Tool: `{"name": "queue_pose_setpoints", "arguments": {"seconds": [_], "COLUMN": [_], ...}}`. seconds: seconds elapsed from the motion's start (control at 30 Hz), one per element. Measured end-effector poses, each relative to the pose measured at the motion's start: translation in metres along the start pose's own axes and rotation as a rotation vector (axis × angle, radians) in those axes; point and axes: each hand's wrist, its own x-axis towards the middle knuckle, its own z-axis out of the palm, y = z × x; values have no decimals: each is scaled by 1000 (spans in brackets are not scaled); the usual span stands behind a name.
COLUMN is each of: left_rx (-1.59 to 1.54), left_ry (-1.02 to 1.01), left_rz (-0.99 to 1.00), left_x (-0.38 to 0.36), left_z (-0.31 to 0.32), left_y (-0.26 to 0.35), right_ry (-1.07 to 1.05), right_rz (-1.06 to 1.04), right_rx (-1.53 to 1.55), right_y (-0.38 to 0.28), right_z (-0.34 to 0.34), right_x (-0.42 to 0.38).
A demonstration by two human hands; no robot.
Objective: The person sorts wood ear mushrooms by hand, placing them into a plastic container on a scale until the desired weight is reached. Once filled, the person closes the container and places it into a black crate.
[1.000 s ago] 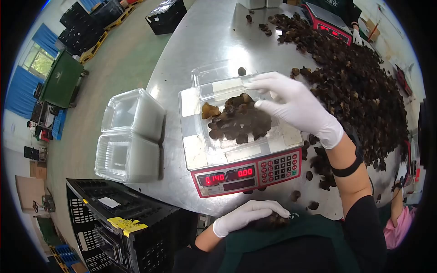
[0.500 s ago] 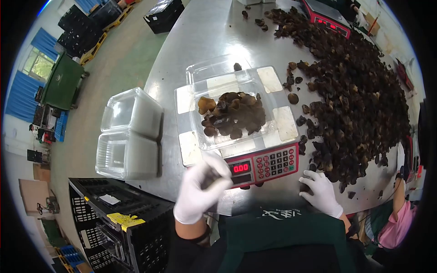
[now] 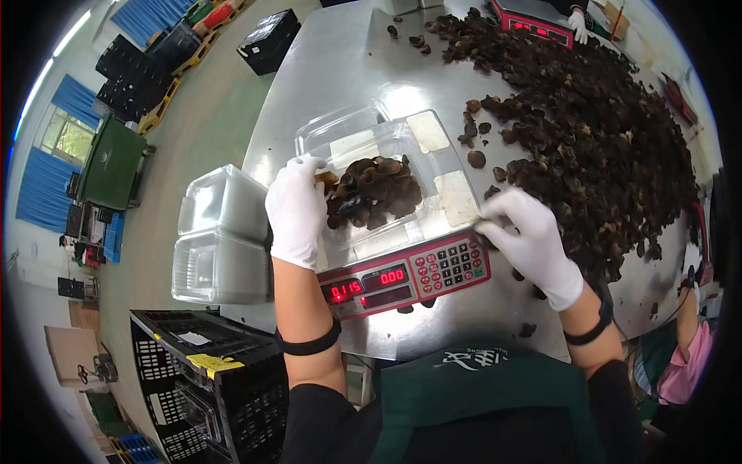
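Note:
A clear plastic container sits on a red-fronted scale and holds a heap of dark dried fungus. My left hand, in a white glove, lies against the container's left rim, fingers curled over it beside a brown piece. My right hand, also gloved, rests at the scale's front right corner with its fingers bent down. What is under those fingers is hidden. The scale's red display shows 0.115.
A big pile of loose fungus covers the right of the steel table. Stacked clear containers stand at the left edge, black crates below. Another person's gloved hand works a far scale.
My left hand rose from in front of the scale to the container's left rim. My right hand moved from the table's near edge to the scale's right corner.

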Motion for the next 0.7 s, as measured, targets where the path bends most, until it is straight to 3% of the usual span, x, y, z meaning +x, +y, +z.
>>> {"name": "queue_pose_setpoints", "arguments": {"seconds": [0.13, 0.2, 0.37, 0.43, 0.53, 0.57, 0.63, 0.7], "left_rx": [-1, 61, 82, 41, -391, -387, -882, -1073], "left_ry": [46, -43, -53, -32, 91, 95, 3, -72], "left_rz": [7, -1, 37, 38, -42, -40, -177, -197], "left_x": [-2, -5, -5, -7, -12, -15, -23, -34], "left_z": [0, -2, -1, -3, -18, -22, -33, -42], "left_y": [1, 0, -8, -12, -15, -15, -8, 8], "right_ry": [44, -67, -171, -102, -69, -65, -23, -43], "right_rz": [-169, -284, -192, -153, -69, -72, -89, -80], "right_rx": [13, -71, -165, -32, 18, 21, 40, 161], "right_y": [0, 7, 10, 12, 16, 13, 7, -9], "right_z": [36, 58, 78, 75, 63, 60, 51, 47], "right_x": [55, 70, 67, 62, 56, 56, 57, 56]}}
